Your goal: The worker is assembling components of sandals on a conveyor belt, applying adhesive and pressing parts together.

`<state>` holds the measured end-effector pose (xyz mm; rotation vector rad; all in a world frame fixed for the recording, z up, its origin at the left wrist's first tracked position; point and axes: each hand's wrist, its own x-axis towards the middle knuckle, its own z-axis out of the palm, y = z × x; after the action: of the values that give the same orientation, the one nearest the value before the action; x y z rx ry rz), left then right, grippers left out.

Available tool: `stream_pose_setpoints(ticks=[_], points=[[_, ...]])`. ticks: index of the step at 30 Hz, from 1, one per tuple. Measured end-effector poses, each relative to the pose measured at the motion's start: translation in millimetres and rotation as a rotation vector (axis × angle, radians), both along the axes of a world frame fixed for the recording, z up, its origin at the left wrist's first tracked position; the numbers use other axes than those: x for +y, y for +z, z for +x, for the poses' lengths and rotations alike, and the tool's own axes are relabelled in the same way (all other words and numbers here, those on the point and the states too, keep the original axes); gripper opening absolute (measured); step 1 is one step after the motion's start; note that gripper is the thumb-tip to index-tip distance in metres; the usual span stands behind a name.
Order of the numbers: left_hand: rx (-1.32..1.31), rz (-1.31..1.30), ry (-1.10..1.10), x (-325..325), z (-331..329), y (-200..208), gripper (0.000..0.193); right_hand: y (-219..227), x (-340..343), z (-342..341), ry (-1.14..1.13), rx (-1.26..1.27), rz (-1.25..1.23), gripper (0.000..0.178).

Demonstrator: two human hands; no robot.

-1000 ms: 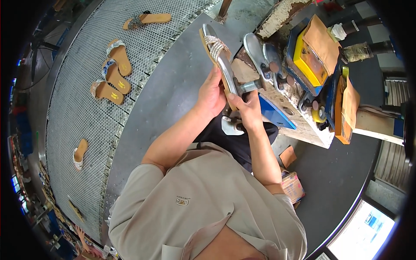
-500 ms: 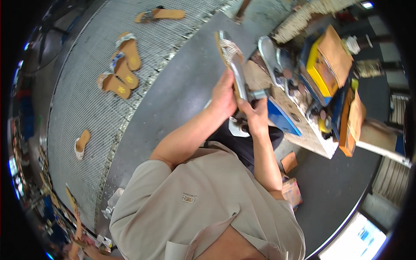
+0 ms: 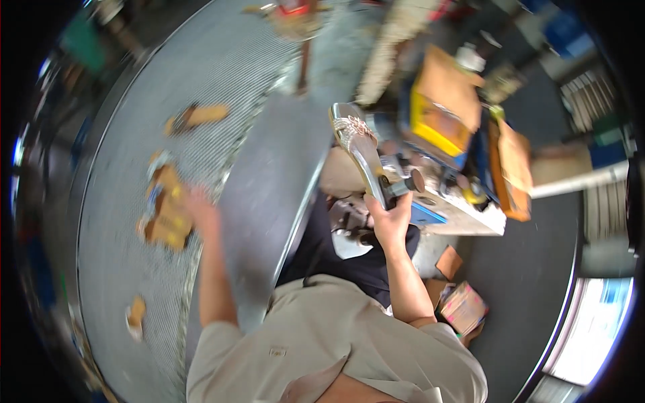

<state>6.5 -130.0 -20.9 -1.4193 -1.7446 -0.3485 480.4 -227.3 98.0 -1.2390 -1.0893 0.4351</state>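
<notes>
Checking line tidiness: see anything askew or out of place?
Sandal pieces lie scattered at mixed angles on the mesh belt by the left hand. The right hand grips a silver sandal. No visible damage.

Cluttered bench right (mesh open)
</notes>
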Motion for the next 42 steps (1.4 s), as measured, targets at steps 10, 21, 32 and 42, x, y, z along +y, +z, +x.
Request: stream_pose_setpoints(ticks=[10, 21, 32, 42], points=[[-0.898, -0.276, 0.480, 30.1, -44.8, 5.0, 0.076, 68.1, 124.8, 167.8, -0.867, -0.419, 0.181, 0.045], [-0.949, -0.266, 0.542, 38.1, -45.8, 5.2, 0.076, 80.9, 196.3, 201.2, -0.959, -0.547, 0.002, 0.057], [-0.467, -0.115, 0.244, 24.7, -88.3, -17.0, 0.071, 92.6, 177.5, 169.6, -0.879, -0.709, 0.035, 0.098], [-0.600, 0.057, 0.250, 100.3, 18.5, 72.2, 0.070, -100.6, 14.9, 35.3, -0.104, -0.596, 0.045, 0.059]])
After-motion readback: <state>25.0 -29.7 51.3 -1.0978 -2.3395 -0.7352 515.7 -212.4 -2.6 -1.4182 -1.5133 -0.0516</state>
